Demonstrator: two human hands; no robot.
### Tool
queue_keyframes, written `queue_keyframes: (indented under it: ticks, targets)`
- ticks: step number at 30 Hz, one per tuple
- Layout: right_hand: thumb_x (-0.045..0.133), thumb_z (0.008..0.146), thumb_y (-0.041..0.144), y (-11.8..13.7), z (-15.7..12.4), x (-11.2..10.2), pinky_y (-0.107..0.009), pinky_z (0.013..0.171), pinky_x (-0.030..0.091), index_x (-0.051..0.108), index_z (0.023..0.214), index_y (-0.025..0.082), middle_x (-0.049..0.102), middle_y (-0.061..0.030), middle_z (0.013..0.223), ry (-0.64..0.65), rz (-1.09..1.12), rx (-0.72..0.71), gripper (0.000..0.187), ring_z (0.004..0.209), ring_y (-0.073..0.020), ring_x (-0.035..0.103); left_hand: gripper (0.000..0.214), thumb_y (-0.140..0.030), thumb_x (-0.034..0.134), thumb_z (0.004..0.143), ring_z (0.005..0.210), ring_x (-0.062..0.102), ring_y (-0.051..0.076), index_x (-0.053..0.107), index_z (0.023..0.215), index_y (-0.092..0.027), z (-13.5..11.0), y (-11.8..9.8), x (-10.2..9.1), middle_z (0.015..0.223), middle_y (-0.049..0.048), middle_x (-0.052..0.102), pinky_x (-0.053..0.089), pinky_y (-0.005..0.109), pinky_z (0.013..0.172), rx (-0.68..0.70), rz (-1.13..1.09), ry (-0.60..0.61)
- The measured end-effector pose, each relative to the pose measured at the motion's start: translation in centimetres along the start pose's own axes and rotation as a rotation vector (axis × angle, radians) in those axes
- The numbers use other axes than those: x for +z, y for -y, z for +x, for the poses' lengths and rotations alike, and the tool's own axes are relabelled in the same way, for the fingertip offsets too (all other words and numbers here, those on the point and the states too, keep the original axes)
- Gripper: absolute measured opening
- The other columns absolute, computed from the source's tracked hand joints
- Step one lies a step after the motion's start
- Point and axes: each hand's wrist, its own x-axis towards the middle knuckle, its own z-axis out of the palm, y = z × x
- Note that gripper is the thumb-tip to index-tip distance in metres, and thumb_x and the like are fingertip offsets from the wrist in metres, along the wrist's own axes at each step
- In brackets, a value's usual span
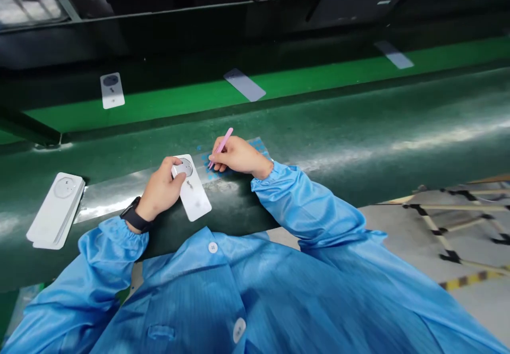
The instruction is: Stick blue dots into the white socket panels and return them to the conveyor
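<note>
My left hand (162, 190) grips a white phone back cover (196, 197) by its upper left edge, thumb and fingers beside the round camera area. Pinched in my right hand (235, 156) is a pair of pink tweezers (223, 140), tips pointing down. The tips are over a clear sheet of small blue stickers (257, 144), partly hidden beneath my right hand. Whether the tweezers hold a sticker is too small to tell. A stack of white phone back covers (53, 208) lies to the left of my left hand.
Beyond the green table (338, 125), a bright green belt carries a white cover (112, 91), a greyish cover (244, 85) and another cover (394, 55). A dark metal post (32, 128) stands at the left. A tube frame (446, 232) is on the floor at right.
</note>
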Motion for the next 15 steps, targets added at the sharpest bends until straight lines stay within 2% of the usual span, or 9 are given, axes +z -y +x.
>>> queue_keyframes:
  ticks: [3, 7, 11, 15]
  targets:
    - [0.067, 0.084, 0.0, 0.0, 0.3, -0.2, -0.014, 0.043, 0.052, 0.056, 0.069, 0.015, 0.07, -0.0011, 0.058, 0.025, -0.026, 0.019, 0.023, 0.047, -0.0086, 0.064, 0.036, -0.039, 0.05, 0.084, 0.06, 0.059, 0.021, 0.054, 0.116, -0.023, 0.0, 0.5, 0.3, 0.069, -0.003, 0.061, 0.044, 0.032, 0.064, 0.02, 0.073, 0.068]
    - [0.069, 0.084, 0.001, 0.3, 1.7, -0.4, -0.014, 0.044, 0.053, 0.056, 0.069, 0.015, 0.069, -0.0018, 0.058, -0.033, -0.024, 0.007, 0.024, 0.047, -0.0089, 0.065, 0.044, -0.041, 0.054, 0.082, 0.064, 0.063, 0.022, 0.053, 0.123, -0.024, 0.1, 0.6, -0.9, 0.072, -0.0025, 0.065, 0.045, 0.032, 0.064, 0.063, 0.152, 0.149]
    - [0.072, 0.083, 0.004, 0.3, 3.5, -0.3, -0.019, 0.044, 0.056, 0.056, 0.068, 0.015, 0.069, -0.0036, 0.057, -0.072, 0.022, 0.05, 0.025, 0.048, -0.0126, 0.067, 0.06, -0.038, 0.06, 0.08, 0.079, 0.07, 0.024, 0.046, 0.137, -0.023, 0.8, 0.2, -1.5, 0.094, 0.003, 0.072, 0.05, 0.033, 0.07, 0.088, 0.197, 0.185]
    - [0.07, 0.084, 0.003, -0.1, 4.2, -0.3, -0.02, 0.044, 0.058, 0.055, 0.069, 0.015, 0.069, -0.004, 0.056, -0.097, 0.105, 0.112, 0.026, 0.046, -0.0132, 0.067, 0.071, -0.034, 0.067, 0.078, 0.107, 0.067, 0.029, 0.043, 0.144, -0.021, 1.3, 0.3, -1.3, 0.119, 0.01, 0.068, 0.052, 0.037, 0.088, 0.161, 0.299, 0.153]
